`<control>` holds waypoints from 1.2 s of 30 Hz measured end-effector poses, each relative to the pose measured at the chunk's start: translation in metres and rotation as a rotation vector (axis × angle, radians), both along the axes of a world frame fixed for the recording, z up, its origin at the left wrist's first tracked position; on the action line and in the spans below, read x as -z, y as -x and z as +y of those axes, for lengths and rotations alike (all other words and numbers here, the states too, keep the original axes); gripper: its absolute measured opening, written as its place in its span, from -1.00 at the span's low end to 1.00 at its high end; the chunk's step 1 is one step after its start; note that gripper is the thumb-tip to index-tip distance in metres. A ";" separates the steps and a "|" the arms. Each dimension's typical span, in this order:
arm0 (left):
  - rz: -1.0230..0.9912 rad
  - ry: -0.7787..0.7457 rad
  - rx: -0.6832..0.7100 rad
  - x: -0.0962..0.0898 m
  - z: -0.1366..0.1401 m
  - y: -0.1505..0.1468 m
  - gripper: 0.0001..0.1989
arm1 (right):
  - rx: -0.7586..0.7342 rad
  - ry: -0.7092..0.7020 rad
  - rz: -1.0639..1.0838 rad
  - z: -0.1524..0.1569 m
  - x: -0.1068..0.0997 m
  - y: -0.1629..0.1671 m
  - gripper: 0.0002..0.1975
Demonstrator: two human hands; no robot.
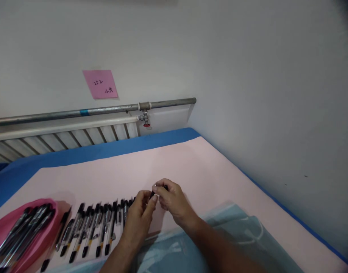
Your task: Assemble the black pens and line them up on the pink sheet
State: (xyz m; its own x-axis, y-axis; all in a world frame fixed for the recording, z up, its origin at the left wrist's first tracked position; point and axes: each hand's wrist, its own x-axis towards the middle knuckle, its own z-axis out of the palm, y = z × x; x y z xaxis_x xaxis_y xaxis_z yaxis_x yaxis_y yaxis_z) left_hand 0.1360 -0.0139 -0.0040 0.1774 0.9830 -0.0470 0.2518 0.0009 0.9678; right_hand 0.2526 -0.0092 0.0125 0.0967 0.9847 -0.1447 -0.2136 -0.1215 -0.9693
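Observation:
My left hand point(138, 214) and my right hand point(172, 199) meet over the pink mat, fingers pinched together. Between their fingertips is a small black pen part point(152, 194), mostly covered by the fingers. A dark end also shows at the right hand's index finger; whether it belongs to the same piece I cannot tell. Left of my left hand lie several clear pens with black ends point(90, 231), side by side in a row. Some small loose clips or caps lie among them, blurred.
A pink basin point(53, 212) with several pens stands at the lower left. Light blue cloth or plastic point(233, 223) lies along the near edge. Blue cloth borders the pink mat point(128, 170). Behind are a radiator point(68, 140), a pipe point(114, 110) and a wall at right.

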 end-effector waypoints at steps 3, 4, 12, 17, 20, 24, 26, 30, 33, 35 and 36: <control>0.040 -0.055 -0.041 0.002 0.000 0.001 -0.70 | -0.012 0.026 0.019 0.000 -0.001 -0.001 -0.91; 0.047 -0.053 -0.025 0.002 -0.001 0.001 -0.70 | -0.029 0.036 0.049 0.000 -0.001 -0.002 -0.91; 0.038 -0.010 0.070 -0.001 -0.002 0.001 -0.64 | -0.045 0.040 0.088 -0.003 -0.004 0.001 -0.89; 0.008 -0.058 -0.012 0.001 0.000 0.000 -0.72 | -0.048 0.037 0.060 -0.001 0.000 0.002 -0.90; 0.020 -0.051 -0.002 0.002 -0.001 0.000 -0.74 | -0.070 0.058 0.121 -0.001 0.002 0.003 -0.87; 0.076 -0.078 0.021 0.001 -0.002 0.001 -0.75 | -0.011 0.016 0.038 -0.001 0.003 0.002 -0.85; 0.106 -0.070 0.042 0.000 -0.002 0.002 -0.74 | -0.029 0.014 0.063 0.000 0.003 0.002 -0.86; 0.112 -0.085 0.035 0.001 -0.002 0.001 -0.74 | -0.088 0.046 0.169 0.000 0.002 0.001 -0.85; 0.115 -0.079 0.044 0.001 -0.002 0.001 -0.74 | -0.052 0.052 0.167 0.000 0.003 0.002 -0.85; 0.129 -0.075 0.050 0.001 -0.001 0.002 -0.73 | -0.035 0.035 0.168 0.001 0.003 0.002 -0.86; 0.138 -0.071 0.053 0.002 -0.001 0.002 -0.73 | -0.017 0.022 0.173 0.002 0.003 0.002 -0.86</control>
State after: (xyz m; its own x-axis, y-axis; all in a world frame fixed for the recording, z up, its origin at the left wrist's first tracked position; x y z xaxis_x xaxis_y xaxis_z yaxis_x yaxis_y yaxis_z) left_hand 0.1342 -0.0151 -0.0055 0.2253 0.9743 -0.0054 0.3800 -0.0828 0.9213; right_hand 0.2509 -0.0069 0.0091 0.0518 0.9824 -0.1793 -0.3745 -0.1474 -0.9154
